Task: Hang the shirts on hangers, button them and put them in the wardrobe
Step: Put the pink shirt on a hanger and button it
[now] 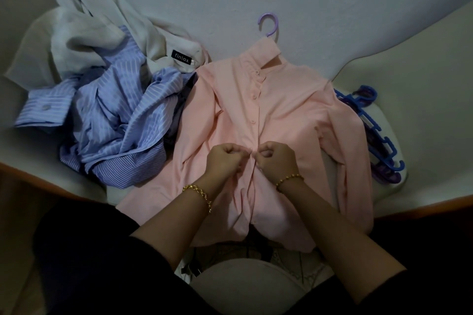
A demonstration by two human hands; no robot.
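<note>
Your left hand and right hand are both curled up tight. They pinch the front edges of the pink shirt in the middle of the frame. The shirt lies flat on a purple hanger. A blue striped shirt lies at the left.

Pink shirt, lilac hanger hook, blue-and-white striped shirt, cream garment, blue hangers.

The pink shirt, on a purple hanger, lies on the desk, hem over the near edge; left hand and right hand pinch its placket. Striped shirt and cream shirt are heaped toward the left edge, spare hangers toward the right
</note>
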